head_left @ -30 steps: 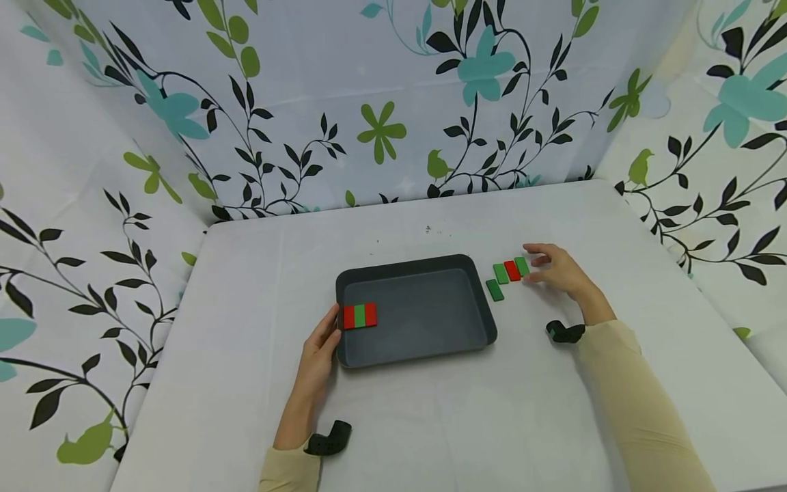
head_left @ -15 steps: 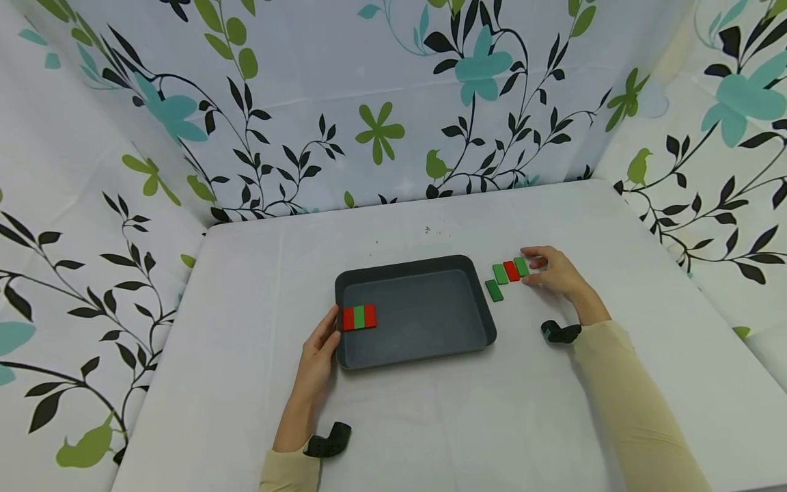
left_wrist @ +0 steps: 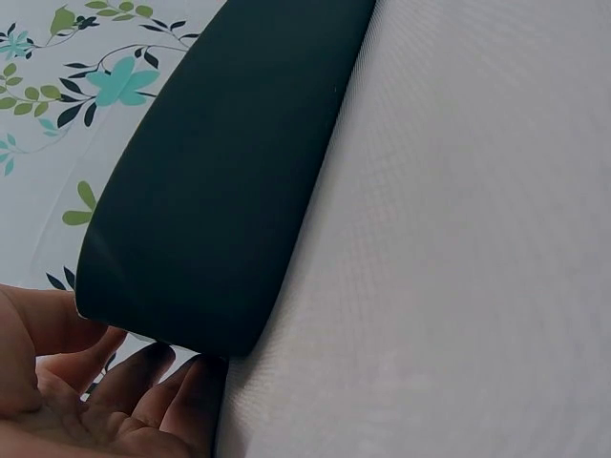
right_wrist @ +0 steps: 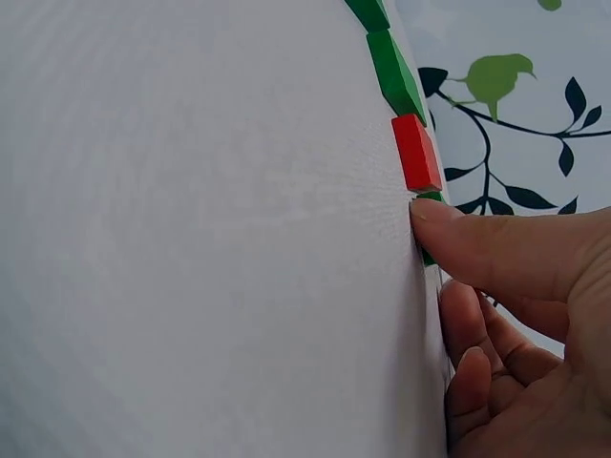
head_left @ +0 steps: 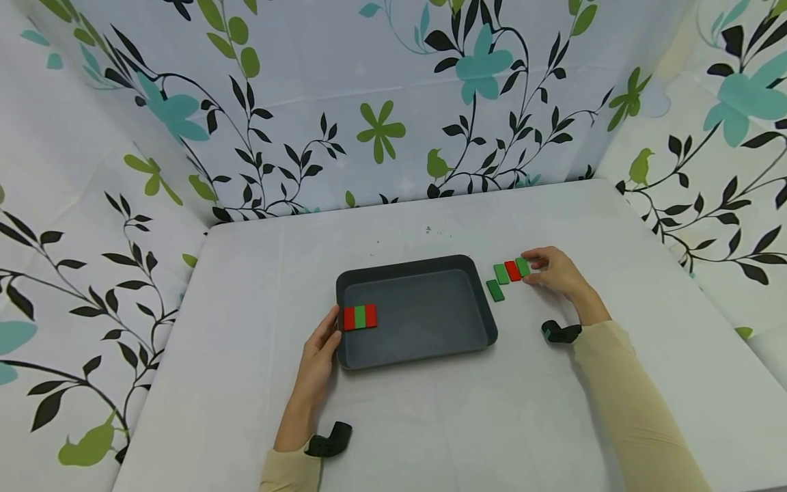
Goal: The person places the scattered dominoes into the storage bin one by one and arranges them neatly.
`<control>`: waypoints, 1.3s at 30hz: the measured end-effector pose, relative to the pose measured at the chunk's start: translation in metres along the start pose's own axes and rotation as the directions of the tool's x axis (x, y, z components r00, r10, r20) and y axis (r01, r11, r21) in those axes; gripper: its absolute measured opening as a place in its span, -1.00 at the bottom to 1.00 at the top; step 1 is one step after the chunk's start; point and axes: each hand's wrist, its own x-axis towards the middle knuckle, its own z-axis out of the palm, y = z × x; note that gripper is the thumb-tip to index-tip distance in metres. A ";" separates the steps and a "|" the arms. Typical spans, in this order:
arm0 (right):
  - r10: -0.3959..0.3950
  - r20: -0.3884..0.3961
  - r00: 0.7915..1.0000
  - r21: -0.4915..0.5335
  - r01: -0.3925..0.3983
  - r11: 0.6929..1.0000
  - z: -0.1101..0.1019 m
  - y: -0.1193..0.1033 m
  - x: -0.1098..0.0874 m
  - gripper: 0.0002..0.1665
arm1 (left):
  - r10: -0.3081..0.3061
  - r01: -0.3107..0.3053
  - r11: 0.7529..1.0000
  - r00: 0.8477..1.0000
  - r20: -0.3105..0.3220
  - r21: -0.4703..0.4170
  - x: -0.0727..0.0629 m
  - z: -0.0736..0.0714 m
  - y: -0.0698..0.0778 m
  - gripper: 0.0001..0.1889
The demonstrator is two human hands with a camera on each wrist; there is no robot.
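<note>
A dark grey rectangular tray [head_left: 424, 314] lies mid-table; inside, against its left wall, a red block [head_left: 349, 318], a green block [head_left: 360, 317] and another red block [head_left: 370, 315] sit side by side. My left hand [head_left: 318, 352] rests against the tray's outer left side, its fingertips at the wall in the left wrist view. Beyond the tray's right side, my right hand [head_left: 556, 275] pinches a small green block [head_left: 522, 266] by its two ends; the thumb hides most of it in the right wrist view. A red block [right_wrist: 416, 155] stands right beside it.
Left of that red block lies a light green block [head_left: 501, 274], with a darker green block [head_left: 494, 290] set at an angle nearer the tray. A white cloth covers the table [head_left: 393, 424]. A leaf-patterned curtain [head_left: 381, 89] closes off the back and sides.
My right hand's thumb and fingers have closed in on the end green block, which has turned slightly. The left hand and the tray have stayed in place.
</note>
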 end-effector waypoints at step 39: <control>-0.341 -0.098 0.935 0.192 0.354 0.915 0.085 -0.147 -0.033 -0.41 | -0.001 0.001 1.000 1.000 -0.001 -0.004 0.002 0.000 -0.002 -0.45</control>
